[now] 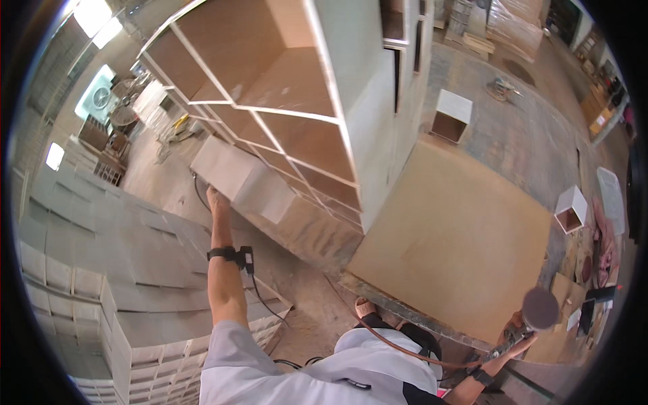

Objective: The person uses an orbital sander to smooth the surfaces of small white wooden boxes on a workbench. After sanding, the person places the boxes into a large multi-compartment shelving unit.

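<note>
My left hand reaches forward and grips the near edge of a white box, its fingers partly hidden by it. The box is in front of a tall cabinet with white-edged, brown-lined compartments. At the lower right, my right hand is closed around a handheld air sander. Its round brown sanding disc faces up, away from the cabinet and box. A reddish-brown hose runs from the sander across my body.
A large tan board lies on the worktable right of the cabinet. Small white open boxes stand at its far edge and right side. Stacked white boxes fill the left. Farther off are fans.
</note>
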Motion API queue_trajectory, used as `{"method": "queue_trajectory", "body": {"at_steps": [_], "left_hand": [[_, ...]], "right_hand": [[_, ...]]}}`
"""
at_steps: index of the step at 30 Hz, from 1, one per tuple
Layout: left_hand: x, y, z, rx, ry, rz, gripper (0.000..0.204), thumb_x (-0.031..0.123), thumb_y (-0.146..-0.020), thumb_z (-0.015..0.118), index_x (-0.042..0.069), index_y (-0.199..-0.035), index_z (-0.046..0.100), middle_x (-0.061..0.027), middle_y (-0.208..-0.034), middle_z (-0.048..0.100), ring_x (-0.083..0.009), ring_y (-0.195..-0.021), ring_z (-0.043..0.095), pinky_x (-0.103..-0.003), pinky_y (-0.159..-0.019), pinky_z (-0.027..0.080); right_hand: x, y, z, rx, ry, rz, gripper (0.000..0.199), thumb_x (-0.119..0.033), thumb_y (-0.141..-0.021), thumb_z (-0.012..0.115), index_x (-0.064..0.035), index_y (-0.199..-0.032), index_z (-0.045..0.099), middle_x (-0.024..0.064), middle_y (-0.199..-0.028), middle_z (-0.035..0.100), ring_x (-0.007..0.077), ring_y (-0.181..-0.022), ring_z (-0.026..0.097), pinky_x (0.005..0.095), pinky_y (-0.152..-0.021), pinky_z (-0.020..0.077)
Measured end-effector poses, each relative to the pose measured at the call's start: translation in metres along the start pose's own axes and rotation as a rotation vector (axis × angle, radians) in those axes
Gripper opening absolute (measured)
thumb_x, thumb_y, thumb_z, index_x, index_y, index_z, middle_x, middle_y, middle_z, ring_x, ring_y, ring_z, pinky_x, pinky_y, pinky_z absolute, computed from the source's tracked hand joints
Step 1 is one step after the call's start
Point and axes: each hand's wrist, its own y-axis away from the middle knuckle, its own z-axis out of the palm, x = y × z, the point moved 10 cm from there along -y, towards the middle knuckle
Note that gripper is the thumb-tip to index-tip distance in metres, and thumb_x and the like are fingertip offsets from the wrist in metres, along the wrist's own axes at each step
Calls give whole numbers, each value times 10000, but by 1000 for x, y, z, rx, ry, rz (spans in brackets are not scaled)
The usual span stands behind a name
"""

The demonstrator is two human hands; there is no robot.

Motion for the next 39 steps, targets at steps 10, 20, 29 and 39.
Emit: {"method": "queue_trajectory", "body": {"at_steps": [10,20,29,39], "left_hand": [[111,135,-28,170,-417,-65,247,82,-817,636,-57,-1020,611,-95,-855,629,-187,-770,605,-287,-701,494],[153,312,519,-997,-397,75,526,195,-850,685,1,-1307,511,-155,-1247,597,-252,-1162,562,-350,-998,425],[56,244,730,-642,-557,155,505,356,-868,607,-136,-981,628,-285,-922,669,-374,-901,668,-436,-740,505],[233,609,879,-1033,-94,644,346,226,-891,537,-65,-730,632,-287,-739,615,-463,-736,619,-518,-673,482]], "right_hand": [[-17,-56,-19,98,-47,-95,364,-383,-865,572,-66,-1035,521,62,-856,566,188,-559,502,279,-436,444],[-71,-109,-72,248,-25,-182,387,-433,-901,521,-76,-1046,554,39,-852,591,191,-630,547,286,-461,444],[-143,-91,-215,379,7,-359,417,-432,-939,448,-46,-1055,555,65,-851,600,204,-610,577,323,-472,482],[-149,-69,-314,611,47,-471,436,-480,-933,450,-61,-997,553,60,-778,586,223,-562,562,353,-446,469]]}}
